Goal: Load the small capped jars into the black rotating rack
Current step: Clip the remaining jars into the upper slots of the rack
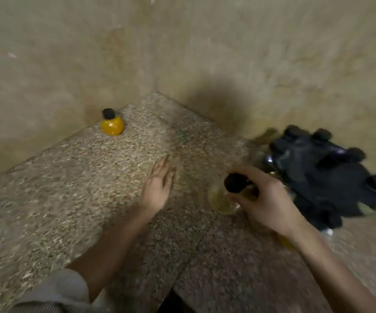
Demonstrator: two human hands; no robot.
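My right hand [266, 197] is closed around a small glass jar [222, 199] with a black cap and yellowish contents, held just left of the black rotating rack [331, 175]. The rack stands at the right of the counter and carries several black-capped jars around its rim; it is blurred. My left hand [157, 186] lies flat and open on the speckled stone counter [92, 188], holding nothing. One more small jar [112, 124], with orange-yellow contents and a black cap, stands alone at the far left edge of the counter by the wall.
The counter sits in a corner between two tan plastered walls [205, 53]. A seam in the stone runs toward the front edge. A pale sleeve or cloth [53, 292] shows at the bottom left. Something yellow [284, 241] peeks out under my right forearm.
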